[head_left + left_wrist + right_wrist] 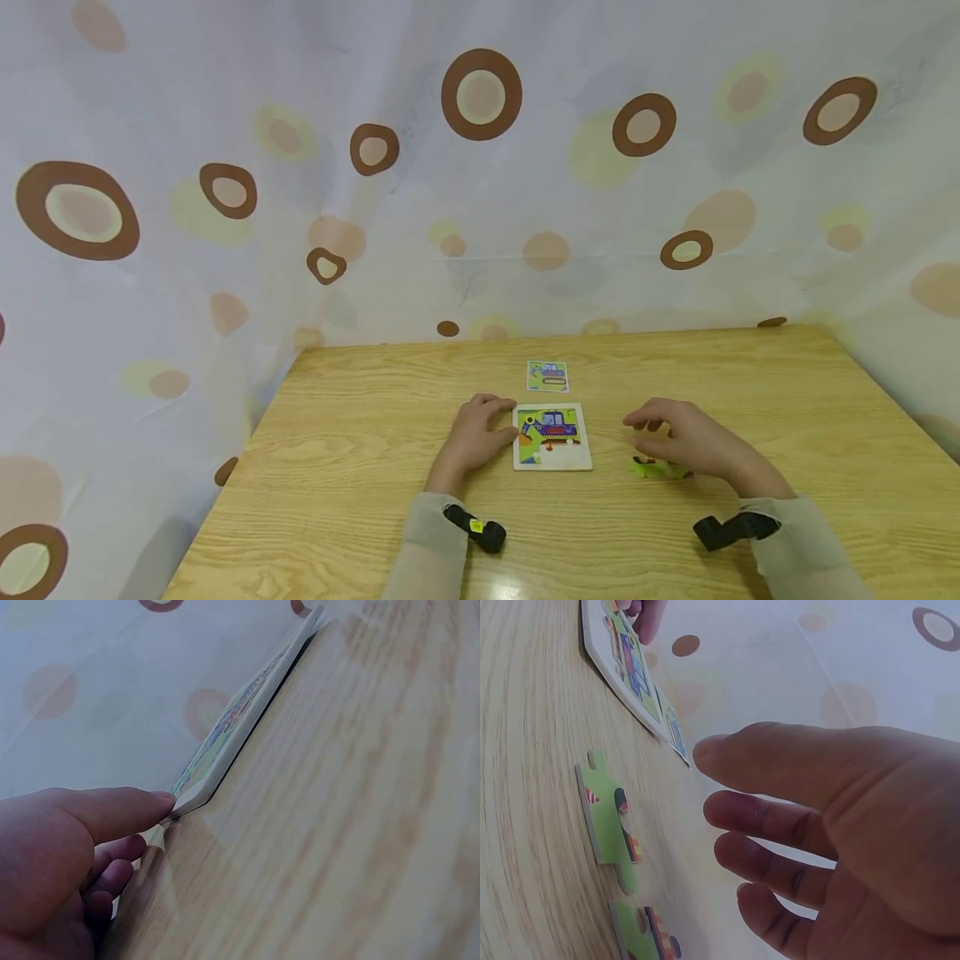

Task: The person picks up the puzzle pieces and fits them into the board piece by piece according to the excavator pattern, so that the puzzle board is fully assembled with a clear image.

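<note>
A white-framed jigsaw puzzle board lies on the table, partly filled with a blue-purple digger picture; its lower part shows bare white. My left hand is at the board's left side, thumb tip against its edge in the left wrist view and forefinger reaching toward its upper left corner. To the right, my right hand hovers with fingers loosely bent and nothing between them. Below it lie loose green puzzle pieces; the right wrist view shows one jigsaw piece and a second piece nearer the camera. In the head view the hand partly covers them.
Behind the board lies a small picture card with a similar digger. The wooden table ends at a spotted cloth hanging along its back and sides. Each wrist wears a black camera band, the left one near the table's front.
</note>
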A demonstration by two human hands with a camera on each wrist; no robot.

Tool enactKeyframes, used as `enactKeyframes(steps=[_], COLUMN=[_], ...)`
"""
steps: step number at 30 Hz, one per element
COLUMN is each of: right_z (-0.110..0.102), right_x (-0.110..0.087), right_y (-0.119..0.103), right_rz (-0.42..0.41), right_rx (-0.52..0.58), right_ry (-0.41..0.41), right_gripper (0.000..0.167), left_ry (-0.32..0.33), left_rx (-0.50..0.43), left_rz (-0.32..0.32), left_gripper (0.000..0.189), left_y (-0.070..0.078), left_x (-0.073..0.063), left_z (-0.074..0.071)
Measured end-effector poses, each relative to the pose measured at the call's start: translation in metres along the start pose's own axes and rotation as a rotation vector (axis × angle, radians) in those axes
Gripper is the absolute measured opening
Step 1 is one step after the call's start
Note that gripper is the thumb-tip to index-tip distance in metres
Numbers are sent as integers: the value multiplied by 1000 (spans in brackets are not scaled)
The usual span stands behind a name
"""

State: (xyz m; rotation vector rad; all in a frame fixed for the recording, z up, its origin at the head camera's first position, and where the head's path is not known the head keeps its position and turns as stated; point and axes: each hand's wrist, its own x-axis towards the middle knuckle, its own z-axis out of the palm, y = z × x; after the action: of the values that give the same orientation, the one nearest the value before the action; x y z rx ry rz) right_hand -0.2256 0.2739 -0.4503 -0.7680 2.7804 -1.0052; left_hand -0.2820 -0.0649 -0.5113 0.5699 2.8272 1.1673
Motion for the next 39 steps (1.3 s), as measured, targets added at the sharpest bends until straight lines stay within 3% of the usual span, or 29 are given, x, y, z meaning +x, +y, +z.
enactKeyframes(steps=[12, 21, 29, 39], right_z=[0, 1, 3, 7], right_x=[-2, -4, -4, -3], right_y=[8, 13, 14, 13], right_rz=[32, 16, 41, 90], right_rx=[59, 32, 21, 55], right_ry=[-95, -149, -166, -174], right_gripper=[37, 40, 43, 34], left_ry=[8, 10, 8, 0], left_rx=[-15, -4, 1, -3], left_rz=[-5, -4, 1, -1], left_gripper=[42, 42, 41, 42], left_y=[1, 1, 3, 5], left_x=[-2, -1, -2, -3], left_z=[-1, -1, -3, -4])
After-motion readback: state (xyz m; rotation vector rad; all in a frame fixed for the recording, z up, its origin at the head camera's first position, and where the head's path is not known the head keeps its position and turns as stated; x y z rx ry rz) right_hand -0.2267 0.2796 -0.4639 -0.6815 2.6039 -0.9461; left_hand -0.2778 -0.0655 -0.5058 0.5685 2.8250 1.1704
